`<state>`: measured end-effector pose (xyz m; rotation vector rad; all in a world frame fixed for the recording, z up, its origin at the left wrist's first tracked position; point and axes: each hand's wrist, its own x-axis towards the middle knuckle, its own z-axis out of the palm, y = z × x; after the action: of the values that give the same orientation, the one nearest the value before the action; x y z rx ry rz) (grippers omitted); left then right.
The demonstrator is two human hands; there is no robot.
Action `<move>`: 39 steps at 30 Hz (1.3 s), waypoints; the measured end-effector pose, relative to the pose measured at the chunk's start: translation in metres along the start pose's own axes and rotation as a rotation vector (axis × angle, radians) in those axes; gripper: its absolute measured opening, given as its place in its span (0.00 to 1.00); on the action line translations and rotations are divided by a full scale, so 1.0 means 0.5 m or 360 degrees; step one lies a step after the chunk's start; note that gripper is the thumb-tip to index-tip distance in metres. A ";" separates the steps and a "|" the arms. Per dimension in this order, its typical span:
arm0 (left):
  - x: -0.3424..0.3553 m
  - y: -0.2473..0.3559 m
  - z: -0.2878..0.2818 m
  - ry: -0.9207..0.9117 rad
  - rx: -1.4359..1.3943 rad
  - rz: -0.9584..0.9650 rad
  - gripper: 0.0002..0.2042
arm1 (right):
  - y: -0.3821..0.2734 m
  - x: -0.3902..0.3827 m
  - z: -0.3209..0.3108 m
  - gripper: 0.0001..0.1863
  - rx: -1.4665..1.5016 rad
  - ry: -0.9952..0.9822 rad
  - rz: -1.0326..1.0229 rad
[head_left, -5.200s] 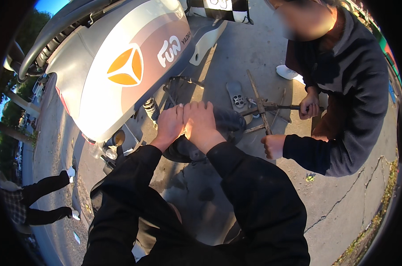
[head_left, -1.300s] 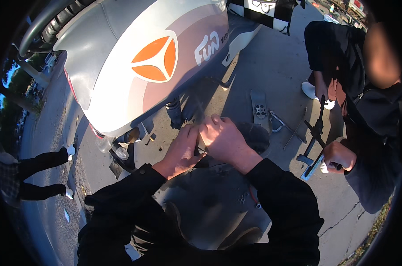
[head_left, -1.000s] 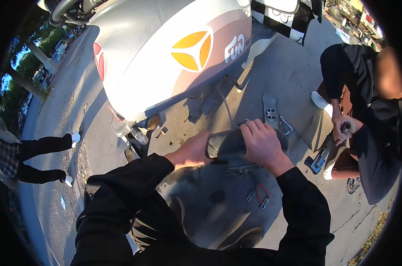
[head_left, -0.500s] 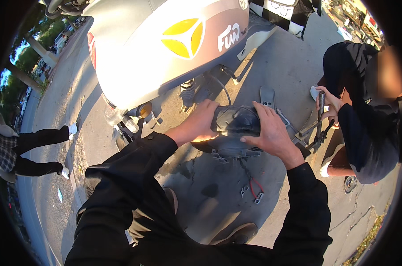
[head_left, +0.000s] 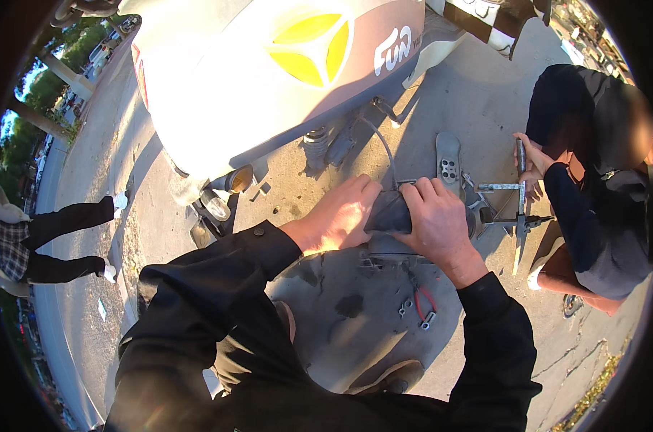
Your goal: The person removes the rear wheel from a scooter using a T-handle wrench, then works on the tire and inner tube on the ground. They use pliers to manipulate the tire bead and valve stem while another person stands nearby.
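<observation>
Between my hands stands a black, rounded part that looks like a small wheel with its tyre [head_left: 389, 214], seen from above. My left hand [head_left: 341, 216] presses against its left side, thumb toward me. The right hand [head_left: 436, 222] wraps over its right side, fingers bent over the top. Both hands hide much of the part. A thin dark cable [head_left: 385, 144] runs down toward it from under a raised pale scooter body [head_left: 233, 93]. Close to me on the ground lie red-handled pliers [head_left: 425, 304] and small metal rings [head_left: 405, 308].
At right a crouching person in dark clothes [head_left: 586, 194] holds a metal bar with a crosspiece [head_left: 521, 191]. A flat black piece with holes [head_left: 448, 160] lies beyond my right hand. Loose lamps [head_left: 233, 180] lie left. Another person's legs [head_left: 70, 234] show far left.
The black part has shifted slightly right with my hands, and my right fingers now bend over its top. The other person's metal bar has turned, showing its crosspiece.
</observation>
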<state>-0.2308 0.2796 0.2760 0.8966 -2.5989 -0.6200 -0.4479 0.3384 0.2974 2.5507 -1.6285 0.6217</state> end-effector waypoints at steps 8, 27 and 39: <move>0.073 0.101 -0.024 -0.0266 0.0200 0.0017 0.40 | 0.052 -0.083 -0.051 0.39 0.0215 0.0093 0.0218; -0.013 0.018 0.033 0.0143 -0.0145 -0.0133 0.37 | 0.032 -0.014 -0.048 0.37 0.0112 -0.0033 -0.0177; 0.005 0.042 0.051 0.0234 -0.0118 -0.0105 0.30 | 0.042 -0.019 -0.034 0.32 0.0114 0.0046 -0.0003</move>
<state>-0.2541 0.3004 0.2648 0.9698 -2.4091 -0.6380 -0.4750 0.3415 0.3059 2.5794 -1.6237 0.7258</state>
